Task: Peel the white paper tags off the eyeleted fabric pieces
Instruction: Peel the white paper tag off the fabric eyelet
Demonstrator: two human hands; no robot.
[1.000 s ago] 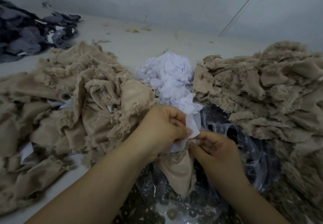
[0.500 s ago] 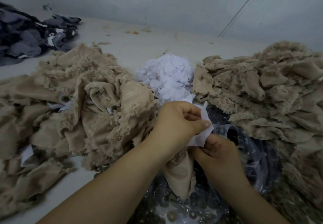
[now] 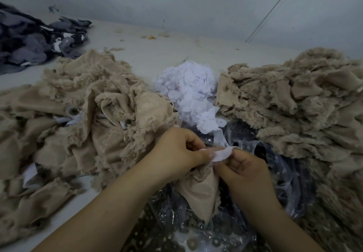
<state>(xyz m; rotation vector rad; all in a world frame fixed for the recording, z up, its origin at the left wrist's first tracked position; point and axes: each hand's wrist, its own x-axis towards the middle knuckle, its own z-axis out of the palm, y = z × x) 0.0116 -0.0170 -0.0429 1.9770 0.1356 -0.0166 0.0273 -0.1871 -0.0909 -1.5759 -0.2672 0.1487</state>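
left hand (image 3: 176,151) pinched white paper tag (image 3: 223,154) | right hand (image 3: 245,170) pinched same tag, gripping beige fabric piece (image 3: 200,190) | peeled-tag pile (image 3: 188,92) sat behind

Bare table (image 3: 161,55) lies open behind; fabric heaps (image 3: 94,118) (image 3: 294,104) flank the paper pile (image 3: 188,94) ahead.

Nothing readable anywhere, honestly. No print to make out on the white paper tag (image 3: 222,154) being pinched, none on the heap of peeled tags (image 3: 188,92), none on the clear plastic bag (image 3: 275,175). Same for the tan fabric piles (image 3: 102,118) and the tabletop (image 3: 157,55): no labels, brands or numbers.
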